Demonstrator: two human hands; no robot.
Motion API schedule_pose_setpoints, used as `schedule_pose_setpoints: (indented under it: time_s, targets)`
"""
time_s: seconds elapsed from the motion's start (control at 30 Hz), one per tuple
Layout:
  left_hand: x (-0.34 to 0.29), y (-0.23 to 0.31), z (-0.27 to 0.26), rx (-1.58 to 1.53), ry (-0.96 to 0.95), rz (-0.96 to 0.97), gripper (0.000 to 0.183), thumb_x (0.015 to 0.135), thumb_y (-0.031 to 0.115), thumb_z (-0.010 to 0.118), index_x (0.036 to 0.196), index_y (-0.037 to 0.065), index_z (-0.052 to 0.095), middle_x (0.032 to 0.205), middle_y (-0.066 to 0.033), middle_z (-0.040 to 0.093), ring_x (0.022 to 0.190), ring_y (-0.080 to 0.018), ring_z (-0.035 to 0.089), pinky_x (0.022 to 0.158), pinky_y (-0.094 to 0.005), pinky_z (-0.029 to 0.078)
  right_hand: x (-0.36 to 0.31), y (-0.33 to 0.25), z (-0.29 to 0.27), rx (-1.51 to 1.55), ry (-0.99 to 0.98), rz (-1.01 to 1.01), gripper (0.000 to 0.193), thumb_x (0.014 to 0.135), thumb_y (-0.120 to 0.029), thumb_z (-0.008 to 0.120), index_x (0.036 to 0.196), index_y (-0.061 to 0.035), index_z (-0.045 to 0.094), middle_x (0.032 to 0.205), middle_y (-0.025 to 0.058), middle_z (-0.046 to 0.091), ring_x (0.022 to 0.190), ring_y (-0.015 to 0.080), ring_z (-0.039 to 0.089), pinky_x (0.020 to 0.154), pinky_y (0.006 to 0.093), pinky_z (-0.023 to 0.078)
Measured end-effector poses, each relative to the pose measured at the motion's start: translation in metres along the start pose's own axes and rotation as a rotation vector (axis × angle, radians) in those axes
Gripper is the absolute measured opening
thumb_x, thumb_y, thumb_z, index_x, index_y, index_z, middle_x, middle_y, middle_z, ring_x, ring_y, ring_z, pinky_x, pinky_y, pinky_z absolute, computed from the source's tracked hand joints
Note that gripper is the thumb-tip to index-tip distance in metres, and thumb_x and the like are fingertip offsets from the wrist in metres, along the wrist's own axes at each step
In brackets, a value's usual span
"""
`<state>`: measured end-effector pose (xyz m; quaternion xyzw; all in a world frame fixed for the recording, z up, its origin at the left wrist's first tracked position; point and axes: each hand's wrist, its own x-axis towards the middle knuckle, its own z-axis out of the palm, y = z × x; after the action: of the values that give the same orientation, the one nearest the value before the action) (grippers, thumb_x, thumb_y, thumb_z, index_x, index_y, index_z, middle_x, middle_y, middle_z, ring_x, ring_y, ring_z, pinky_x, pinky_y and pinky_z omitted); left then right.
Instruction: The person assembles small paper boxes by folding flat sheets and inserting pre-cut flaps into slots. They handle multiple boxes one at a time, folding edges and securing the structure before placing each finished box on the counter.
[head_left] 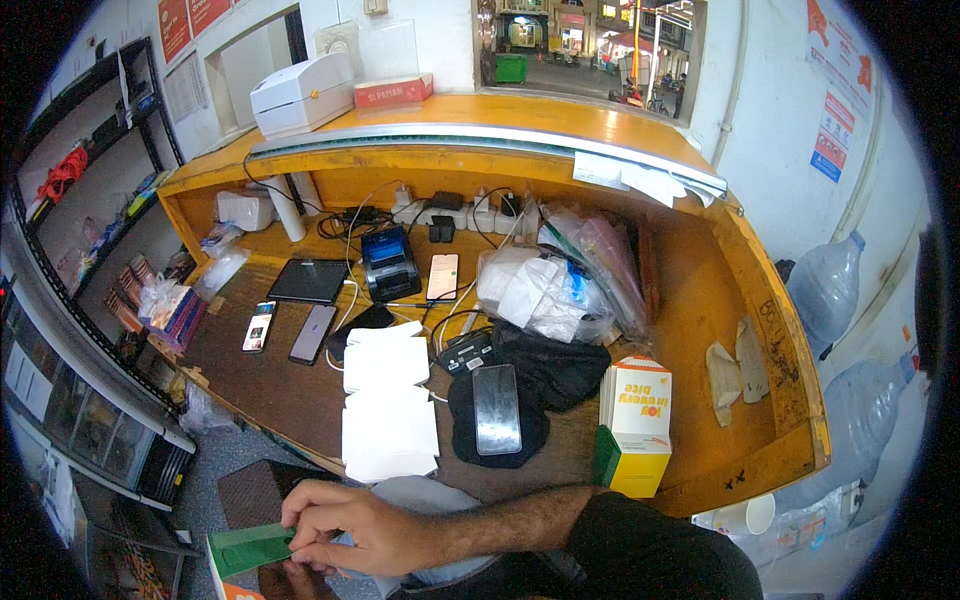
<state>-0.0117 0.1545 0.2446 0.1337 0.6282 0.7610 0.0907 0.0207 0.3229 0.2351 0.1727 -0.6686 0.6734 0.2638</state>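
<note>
R hand w/ green box flap
Fingers nearly closed, pinching flap edge; L hand can't tell. White cartons on surface.

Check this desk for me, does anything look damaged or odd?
Yes. White paper hangs ragged off the metal strip along the counter's front edge, as if torn. Below it, pale scraps cling unevenly to the desk's right side, like leftovers of something peeled away.
</note>
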Motion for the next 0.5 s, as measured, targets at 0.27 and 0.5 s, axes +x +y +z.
schedule_pose_setpoints:
  time_s: [0.27,0.5]
  targets:
    - [0.000,-0.012,-0.012,0.125,-0.058,0.088,0.039,0.107,0.038,0.071,0.106,0.001,0.060,0.096,-0.0070,0.066,0.084,-0.0155,0.060,0.075,-0.0320,0.050,-0.004,-0.005,0.007,-0.012,0.076,-0.041,0.010,0.101,-0.008,0.074,0.098,-0.0004,0.068,0.119,0.0107,0.054,0.108,0.0185,0.060,0.090,0.0338,0.052]
    - [-0.002,-0.021,-0.011,-0.037,0.088,-0.033,0.030,0.107,0.028,0.072,0.111,0.000,0.062,0.105,-0.0097,0.071,0.094,-0.0197,0.068,0.080,-0.0341,0.056,-0.002,0.003,0.007,-0.104,0.117,-0.147,0.008,0.099,-0.006,0.076,0.099,-0.0017,0.070,0.116,0.0114,0.058,0.111,0.0224,0.061,0.094,0.0380,0.052]
